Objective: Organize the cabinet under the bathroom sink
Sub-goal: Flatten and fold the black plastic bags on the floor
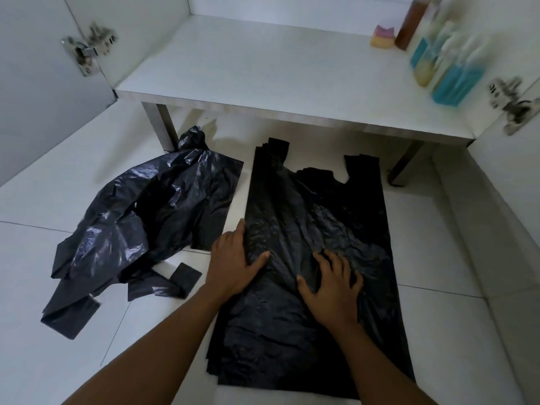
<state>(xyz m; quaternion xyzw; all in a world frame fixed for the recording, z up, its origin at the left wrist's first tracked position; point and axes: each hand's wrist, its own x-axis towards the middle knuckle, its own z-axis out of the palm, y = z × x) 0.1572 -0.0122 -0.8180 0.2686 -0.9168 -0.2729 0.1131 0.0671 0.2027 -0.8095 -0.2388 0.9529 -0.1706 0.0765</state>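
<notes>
Flat stack of black bags [315, 229] on white floor tiles [438, 317], before open cabinet shelf [263, 68]. Left hand [233, 264] spread flat on stack's left edge; right hand [330, 285] splayed, pressing mid-stack, gripping nothing. Crumpled black bags [140, 217] beside, left. Blurred bottles [450, 68] on shelf, right.

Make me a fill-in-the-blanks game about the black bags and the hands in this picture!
1. Both hands, the left hand and the right hand, press flat on a stack of plastic bags coloured ____.
2. The crumpled bag lies to the ____ of the flat stack.
3. The bags lie on the tiled ____.
4. The bottles stand inside the ____ on its white shelf.

Missing words: black; left; floor; cabinet
</notes>
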